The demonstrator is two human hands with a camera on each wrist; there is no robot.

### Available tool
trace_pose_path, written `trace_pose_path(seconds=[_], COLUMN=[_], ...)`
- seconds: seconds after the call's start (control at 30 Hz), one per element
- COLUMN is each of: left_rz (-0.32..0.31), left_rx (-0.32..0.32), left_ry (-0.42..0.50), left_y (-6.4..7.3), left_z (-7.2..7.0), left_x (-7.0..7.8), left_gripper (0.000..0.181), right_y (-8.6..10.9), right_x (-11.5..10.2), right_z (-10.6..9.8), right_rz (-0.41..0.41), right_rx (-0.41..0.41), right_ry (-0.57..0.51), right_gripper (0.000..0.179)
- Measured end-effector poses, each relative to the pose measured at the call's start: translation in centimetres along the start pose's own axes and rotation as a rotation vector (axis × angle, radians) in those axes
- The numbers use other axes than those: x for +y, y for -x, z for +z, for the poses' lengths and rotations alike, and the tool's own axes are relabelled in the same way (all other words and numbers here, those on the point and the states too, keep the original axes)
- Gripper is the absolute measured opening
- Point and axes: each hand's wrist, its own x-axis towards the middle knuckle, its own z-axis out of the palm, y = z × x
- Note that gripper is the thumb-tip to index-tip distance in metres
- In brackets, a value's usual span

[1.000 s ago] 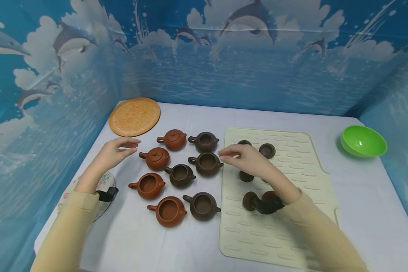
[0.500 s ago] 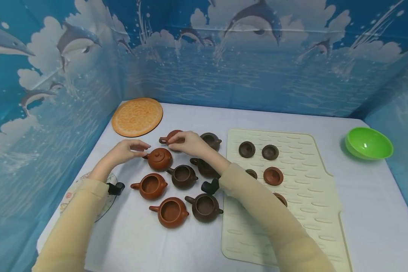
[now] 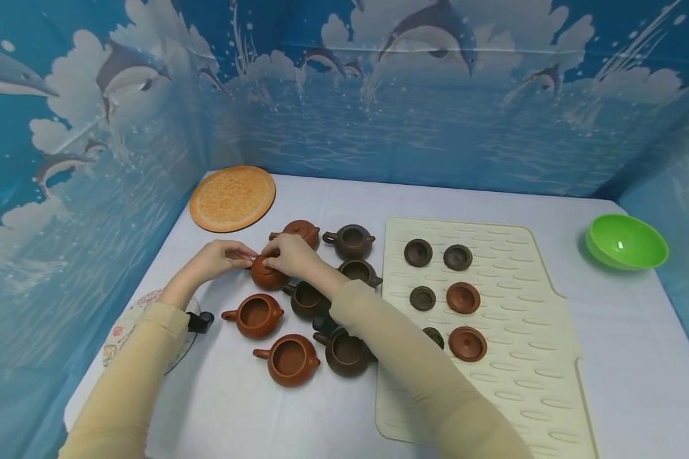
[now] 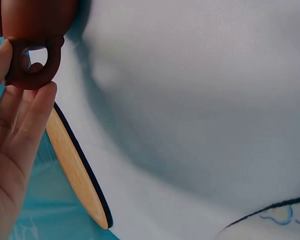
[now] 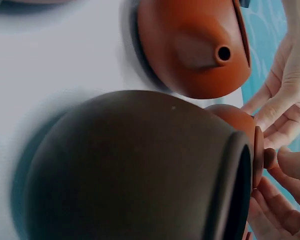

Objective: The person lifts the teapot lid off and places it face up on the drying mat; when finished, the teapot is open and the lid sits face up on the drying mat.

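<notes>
A small reddish-brown teapot (image 3: 266,279) with its lid on sits between both hands in the head view. My left hand (image 3: 221,260) pinches its looped handle (image 4: 52,62), thumb on one side and fingertips on the other. My right hand (image 3: 295,256) reaches across from the right, thumb and fingers around the knob (image 5: 269,158) of its lid (image 5: 258,155). Just behind stands another lidded reddish teapot (image 3: 302,231), partly covered by the right hand. A dark brown teapot (image 5: 135,165), lidless, fills the foreground of the right wrist view.
Lidless reddish teapots (image 3: 255,316) and dark ones (image 3: 347,352) stand close around the hands. Several loose lids (image 3: 463,298) lie on a cream mat (image 3: 517,382). A green bowl (image 3: 626,242) is far right, a round orange-tan board (image 3: 232,199) back left, a patterned round mat (image 3: 127,331) under the left forearm.
My right hand has moved left from above the mat, past the rear reddish teapot, to the nearer one's lid. My left hand has shifted right and taken hold of that teapot's handle.
</notes>
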Motion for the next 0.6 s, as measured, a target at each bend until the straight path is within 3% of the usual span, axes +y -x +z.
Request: trace_pose_path(seconds=[0.37,0.6], left_rz=[0.008,-0.017], left_rx=[-0.001,0.005], left_ry=[-0.034,-0.047], left_y=[-0.1,-0.1], left_z=[0.1,0.2], left_x=[0.3,0.4], left_gripper=[0.021,0.02], right_y=[0.5,1.1], right_x=[-0.5,0.2], right_z=[0.0,-0.3], right_rz=[0.006,0.016], right_rx=[0.042,0.115], right_ry=[0.069,-0.048], right_gripper=[0.013,0.014])
